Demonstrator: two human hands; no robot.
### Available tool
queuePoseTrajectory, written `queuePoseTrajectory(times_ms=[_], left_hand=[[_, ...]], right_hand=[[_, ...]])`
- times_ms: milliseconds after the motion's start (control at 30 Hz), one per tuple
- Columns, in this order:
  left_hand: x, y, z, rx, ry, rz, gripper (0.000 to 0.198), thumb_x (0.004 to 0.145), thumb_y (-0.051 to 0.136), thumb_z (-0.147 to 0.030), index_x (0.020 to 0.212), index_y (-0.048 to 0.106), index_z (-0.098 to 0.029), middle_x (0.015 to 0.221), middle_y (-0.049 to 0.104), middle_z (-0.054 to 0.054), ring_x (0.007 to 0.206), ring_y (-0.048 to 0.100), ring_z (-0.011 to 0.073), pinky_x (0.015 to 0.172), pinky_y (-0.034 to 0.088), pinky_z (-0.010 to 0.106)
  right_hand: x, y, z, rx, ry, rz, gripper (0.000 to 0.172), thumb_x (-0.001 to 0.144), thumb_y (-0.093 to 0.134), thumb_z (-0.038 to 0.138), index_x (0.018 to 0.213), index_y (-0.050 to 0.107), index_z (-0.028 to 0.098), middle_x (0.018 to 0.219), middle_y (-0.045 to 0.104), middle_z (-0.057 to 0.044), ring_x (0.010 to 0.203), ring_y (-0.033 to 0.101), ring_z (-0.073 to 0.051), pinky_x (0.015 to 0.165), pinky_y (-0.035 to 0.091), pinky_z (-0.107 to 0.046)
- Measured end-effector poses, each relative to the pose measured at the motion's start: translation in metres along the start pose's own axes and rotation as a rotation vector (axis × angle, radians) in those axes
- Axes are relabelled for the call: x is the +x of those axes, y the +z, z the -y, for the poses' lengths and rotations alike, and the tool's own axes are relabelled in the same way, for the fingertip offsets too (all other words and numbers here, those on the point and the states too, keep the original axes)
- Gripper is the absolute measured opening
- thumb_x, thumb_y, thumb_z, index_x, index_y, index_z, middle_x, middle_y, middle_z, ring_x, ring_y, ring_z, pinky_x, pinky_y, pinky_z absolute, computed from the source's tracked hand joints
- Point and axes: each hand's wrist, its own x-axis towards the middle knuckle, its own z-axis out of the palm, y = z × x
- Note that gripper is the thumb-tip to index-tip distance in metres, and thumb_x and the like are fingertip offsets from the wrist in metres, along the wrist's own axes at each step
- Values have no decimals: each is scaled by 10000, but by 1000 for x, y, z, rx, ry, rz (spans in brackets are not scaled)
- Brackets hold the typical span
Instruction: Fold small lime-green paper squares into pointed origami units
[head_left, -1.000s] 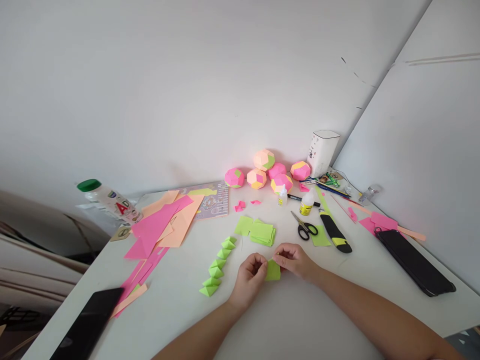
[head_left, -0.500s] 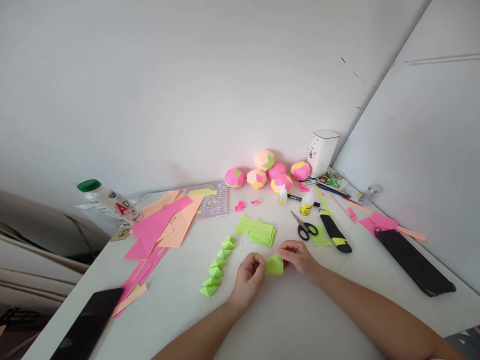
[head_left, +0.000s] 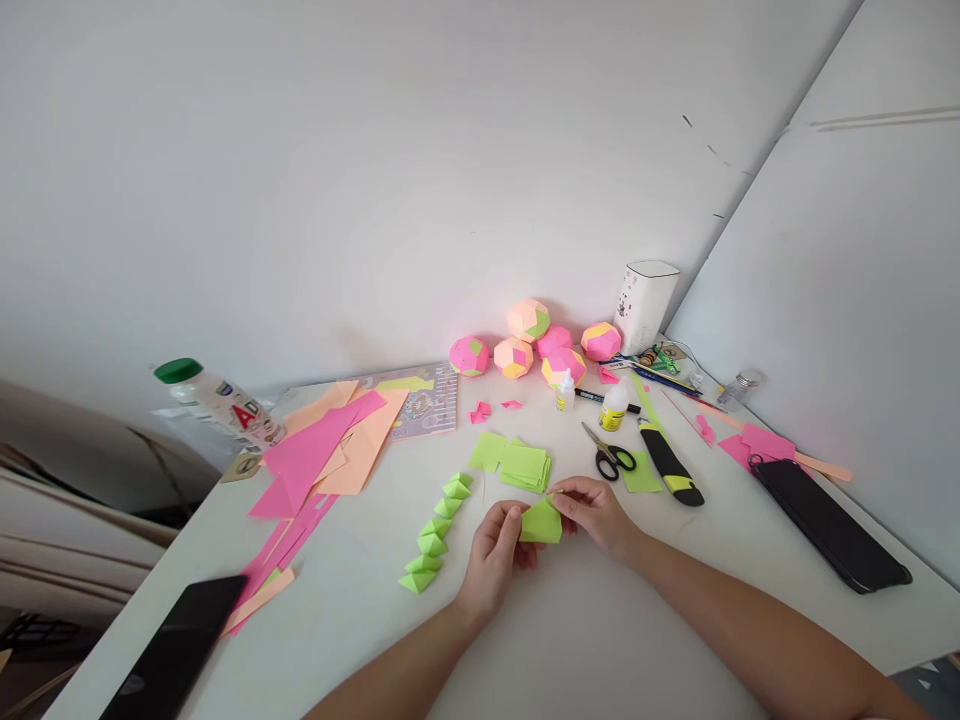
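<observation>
Both my hands pinch one small green paper piece (head_left: 541, 523) just above the white table (head_left: 570, 640). My left hand (head_left: 496, 558) grips its left edge with thumb and fingers closed. My right hand (head_left: 597, 512) holds its upper right corner, fingers curled. The paper shows a peaked, partly folded shape. A stack of green paper squares (head_left: 519, 463) lies just beyond my hands. A row of folded green units (head_left: 437, 535) runs along the table to the left of my left hand.
Scissors (head_left: 610, 455), a yellow-black utility knife (head_left: 671, 466) and two glue bottles (head_left: 614, 405) lie behind my right hand. Several pink-orange paper balls (head_left: 540, 345) sit by the wall. Pink and orange sheets (head_left: 330, 445) lie left; phones (head_left: 829, 524) at both sides.
The green paper has been raised and turned between my fingers, its fold now peaked upward. My left thumb has shifted onto its left edge. My arms have stayed in place.
</observation>
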Motion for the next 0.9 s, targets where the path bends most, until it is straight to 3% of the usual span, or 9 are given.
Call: queuePoseTrajectory(times_ms=[233, 467, 633, 900], left_hand=[[1, 1, 1, 31, -4, 6, 361, 810, 504, -527, 861, 510, -169, 593, 520, -31, 488, 485, 109, 491, 363, 237], [4, 1, 7, 10, -33, 4, 355, 761, 583, -512, 779, 435, -190, 591, 510, -53, 462, 466, 80, 460, 340, 203], [4, 2, 7, -32, -10, -18, 342, 771, 585, -490, 814, 394, -209, 587, 504, -67, 441, 457, 77, 441, 324, 196], [-1, -1, 1, -45, 0, 78, 333, 779, 584, -478, 753, 417, -191, 677, 481, -38, 544, 455, 84, 526, 361, 222]], right_hand=[[1, -2, -2, -8, 14, 72, 333, 721, 692, 370, 972, 631, 160, 620, 542, 31, 507, 510, -88, 490, 443, -227], [-2, 1, 0, -39, 13, 128, 360, 708, 702, 364, 1004, 619, 176, 667, 520, 30, 571, 511, -94, 545, 462, -235], [-4, 3, 0, -116, 2, 214, 263, 724, 690, 358, 860, 626, 142, 665, 560, 9, 583, 507, -101, 561, 433, -230], [-4, 4, 2, -129, -1, 190, 241, 757, 653, 380, 766, 579, 151, 654, 540, 15, 574, 504, -103, 553, 434, -230]])
